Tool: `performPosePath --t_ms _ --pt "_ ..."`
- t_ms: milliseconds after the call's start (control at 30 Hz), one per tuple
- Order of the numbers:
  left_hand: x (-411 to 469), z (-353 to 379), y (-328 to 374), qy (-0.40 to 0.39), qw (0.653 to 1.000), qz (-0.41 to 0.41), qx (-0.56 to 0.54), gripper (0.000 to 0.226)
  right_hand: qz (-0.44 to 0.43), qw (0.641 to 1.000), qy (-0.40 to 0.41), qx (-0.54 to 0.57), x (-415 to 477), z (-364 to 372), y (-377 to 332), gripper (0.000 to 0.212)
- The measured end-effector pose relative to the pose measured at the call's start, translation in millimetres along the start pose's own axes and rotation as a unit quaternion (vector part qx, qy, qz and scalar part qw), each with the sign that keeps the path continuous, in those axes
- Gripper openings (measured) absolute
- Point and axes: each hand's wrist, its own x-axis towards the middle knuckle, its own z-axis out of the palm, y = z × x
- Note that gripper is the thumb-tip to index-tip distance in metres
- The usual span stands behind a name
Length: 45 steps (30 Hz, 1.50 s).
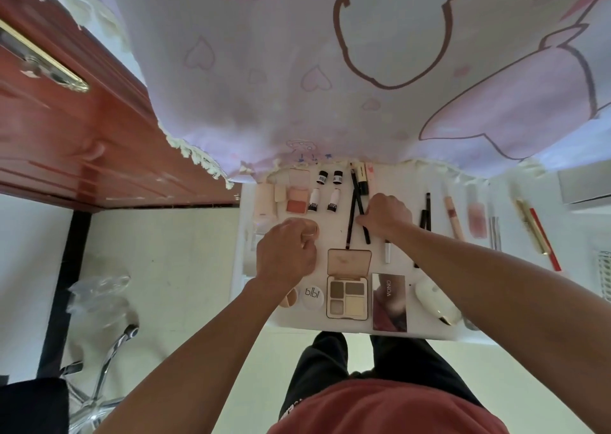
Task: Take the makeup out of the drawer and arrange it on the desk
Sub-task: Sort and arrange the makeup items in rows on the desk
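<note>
Open along a bare strip of white desk (330,235) between the left hand (286,255) and the black pencils (350,222) at the right hand (388,217). Closed off at the far edge by a hanging pink cloth (297,86) just above small tubes (314,198) and a blush palette (297,198). Crowded near the front by an eyeshadow palette (347,298), mirrored case (389,301) and round white compact (313,296); further right, a pink bottle (476,215) among slim sticks (454,215), narrow gaps between.

bright daylight | soft shadows | wide-angle edge warp | slight blur

Rust-red shirt (390,410); black trousers (330,361); thin ring (309,233).
</note>
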Motion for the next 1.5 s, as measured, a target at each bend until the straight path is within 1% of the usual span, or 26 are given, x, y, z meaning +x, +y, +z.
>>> performPosePath --t_ms 133,233,300,367,467,567,667,733,833,900,933,1033,1100,1267,1400,1500 --pt "-0.7 -3.2 -3.0 0.007 1.000 0.004 -0.008 0.015 -0.006 1.000 0.003 0.011 -5.8 -3.5 1.4 0.019" --pt "6.2 -7.7 -2.1 0.004 1.000 -0.014 -0.022 0.013 -0.017 1.000 0.021 0.010 -17.8 -13.7 4.7 0.016" --pt "13.7 -12.9 0.5 0.003 0.998 -0.028 -0.059 0.018 -0.035 0.998 0.043 0.003 -29.7 -24.9 6.4 0.017" --pt "22.3 -19.7 5.7 0.005 0.994 -0.026 -0.103 0.017 -0.060 0.996 0.059 -0.005 -43.0 -37.5 7.0 0.017" --pt "33.3 -34.5 20.4 0.012 0.984 -0.029 -0.175 0.018 -0.096 0.992 0.078 -0.009 -65.9 -57.9 9.8 0.012" --pt "42.9 -46.9 31.4 0.009 0.967 -0.040 -0.250 0.027 -0.136 0.987 0.082 -0.028 -83.6 -70.4 15.0 0.012" --pt "46.8 -53.4 36.7 -0.026 0.951 -0.058 -0.303 0.031 -0.164 0.982 0.087 -0.026 -97.8 -76.5 23.0 0.016" --pt "46.2 -56.3 38.7 -0.053 0.936 -0.071 -0.341 0.023 -0.175 0.981 0.086 -0.011 -103.8 -78.8 27.4 0.016" --pt "43.7 -59.0 38.7 -0.087 0.905 -0.092 -0.407 0.007 -0.181 0.980 0.079 -0.004 -108.9 -79.5 31.3 0.014" --pt "42.5 -60.6 36.9 -0.104 0.887 -0.097 -0.439 0.007 -0.185 0.980 0.063 0.028 -112.1 -79.2 31.5 0.011" --pt "42.4 -61.1 35.8 -0.114 0.880 -0.097 -0.450 0.008 -0.188 0.979 0.043 0.070 -113.6 -79.1 30.0 0.011" --pt "41.1 -63.5 33.8 -0.137 0.872 -0.094 -0.461 0.011 -0.191 0.953 -0.027 0.232 -119.0 -82.5 18.0 0.011" --pt "40.0 -65.7 32.7 -0.137 0.869 -0.095 -0.466 0.012 -0.190 0.944 -0.037 0.268 -121.1 -85.7 10.2 0.018" --pt "37.8 -72.3 32.6 -0.108 0.866 -0.098 -0.478 0.012 -0.201 0.946 0.011 0.254 -122.4 -90.0 1.8 0.021" --pt "38.7 -71.2 33.2 -0.090 0.863 -0.110 -0.485 0.014 -0.208 0.946 0.045 0.245 -117.7 -91.2 2.9 0.009" --pt "41.0 -69.9 33.9 -0.088 0.866 -0.114 -0.480 0.014 -0.201 0.948 0.061 0.240 -115.3 -91.0 4.8 0.004"
